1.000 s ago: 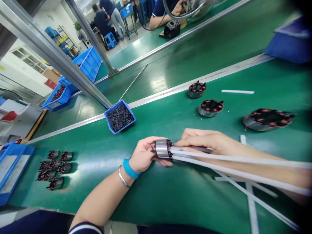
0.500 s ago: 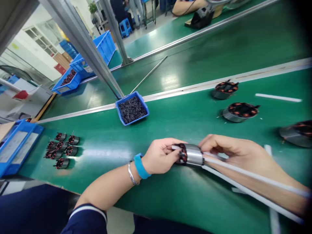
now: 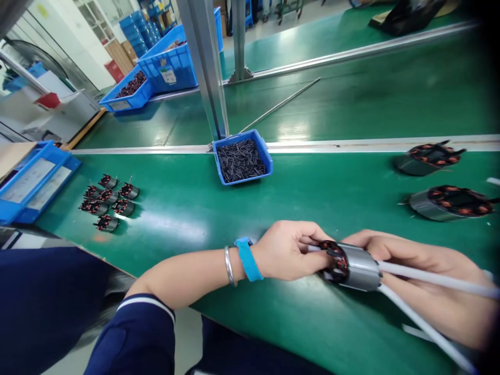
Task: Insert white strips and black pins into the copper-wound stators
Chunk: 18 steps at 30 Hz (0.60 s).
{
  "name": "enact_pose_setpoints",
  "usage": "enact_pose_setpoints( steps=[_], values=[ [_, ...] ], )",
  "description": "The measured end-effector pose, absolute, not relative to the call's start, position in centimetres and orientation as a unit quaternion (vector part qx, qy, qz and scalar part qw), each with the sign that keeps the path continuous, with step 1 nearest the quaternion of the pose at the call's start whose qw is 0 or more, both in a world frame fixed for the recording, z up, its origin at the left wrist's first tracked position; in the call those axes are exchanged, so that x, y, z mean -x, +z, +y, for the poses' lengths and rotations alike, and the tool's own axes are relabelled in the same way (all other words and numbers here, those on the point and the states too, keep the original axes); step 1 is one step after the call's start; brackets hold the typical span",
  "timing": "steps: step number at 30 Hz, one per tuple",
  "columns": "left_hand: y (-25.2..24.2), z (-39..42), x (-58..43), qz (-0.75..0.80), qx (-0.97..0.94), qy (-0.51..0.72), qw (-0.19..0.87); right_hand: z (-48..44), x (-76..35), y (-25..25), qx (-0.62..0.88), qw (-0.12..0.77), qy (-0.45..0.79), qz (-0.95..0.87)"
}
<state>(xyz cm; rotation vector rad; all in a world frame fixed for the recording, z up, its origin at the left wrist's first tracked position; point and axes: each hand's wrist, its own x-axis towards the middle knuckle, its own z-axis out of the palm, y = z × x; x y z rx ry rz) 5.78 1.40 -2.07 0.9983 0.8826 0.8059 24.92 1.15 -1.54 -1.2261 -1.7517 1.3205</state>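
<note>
A motor stator (image 3: 361, 266), a steel ring with copper windings at its left end, is held sideways above the green bench. My left hand (image 3: 291, 252) is closed at the winding end, its thumb and fingers pinching the tip of a white strip (image 3: 313, 249). From behind and to the right, my right hand (image 3: 422, 276) is closed on the stator, its fingers partly hidden. Two long white lengths (image 3: 429, 278) run out of the stator's right end, past my right wrist. Whether they join the pinched tip inside is hidden.
Two stators (image 3: 449, 203) stand at the right. A small blue bin (image 3: 269, 166) of short dark pieces sits beyond my hands, near a metal post (image 3: 205, 73). Several stators (image 3: 124, 207) are grouped at the left, near a blue tray (image 3: 39, 177). A thin rod (image 3: 281, 104) lies behind.
The view has shifted left, so the bench things appear farther right. My hands and the stator also appear farther right and a little lower. Both hands keep their hold.
</note>
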Motion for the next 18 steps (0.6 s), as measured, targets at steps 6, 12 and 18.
enact_pose_setpoints(
  steps=[6, 12, 18],
  values=[
    [-1.7, 1.3, -5.9, 0.385, -0.402, 0.369, 0.745, 2.3, -25.7, -1.0, 0.394, 0.283, 0.587, -0.648],
    [-2.0, 1.6, -5.5, 0.362, -0.398, 0.359, 0.763, 2.9, -24.7, 0.1, 0.387, 0.259, 0.653, -0.597],
    [-1.9, 3.3, -4.7, 0.399, -0.389, 0.497, 0.666, 4.0, -30.0, 3.7, 0.478, 0.345, 0.361, -0.723]
  ],
)
